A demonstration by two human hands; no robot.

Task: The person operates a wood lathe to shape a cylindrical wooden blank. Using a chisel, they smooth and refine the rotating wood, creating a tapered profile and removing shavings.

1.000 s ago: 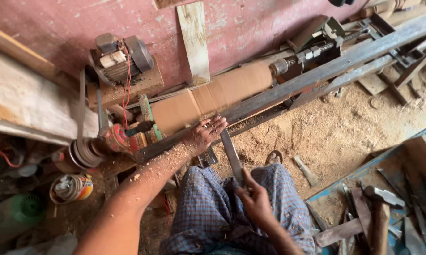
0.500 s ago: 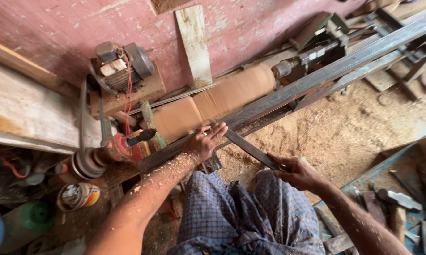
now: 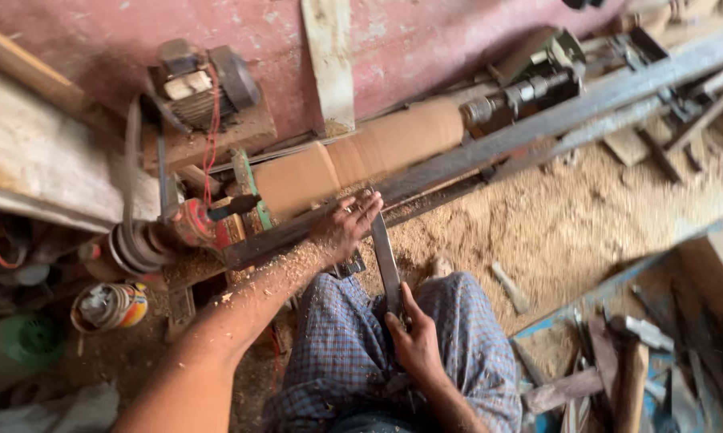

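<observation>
Viewed from above, a person sits on a sawdust-covered floor (image 3: 586, 232) in checked blue trousers (image 3: 337, 361). Nearest the camera, the right hand (image 3: 416, 345) is closed around the lower end of a long flat steel turning chisel (image 3: 385, 261), which runs up from the lap toward the machine. Further out, the left hand (image 3: 345, 224), dusted with wood chips, lies with fingers spread and loosely curled over the chisel's upper end, pressing it against the long metal tool rest bar (image 3: 490, 148) of a floor-level wood lathe. Just beyond the bar lies the workpiece, a thick wooden cylinder (image 3: 361, 156) mounted between the pulley end (image 3: 145, 240) on the left and the tailstock (image 3: 522, 92) on the right. The cylinder already looks round and fairly smooth, with faint bands; no finer shaping shows, so detail work appears to remain. Behind it, an electric motor (image 3: 205, 84) sits against a reddish wall (image 3: 426, 40). Loose tools (image 3: 626, 369) lie at the right.
</observation>
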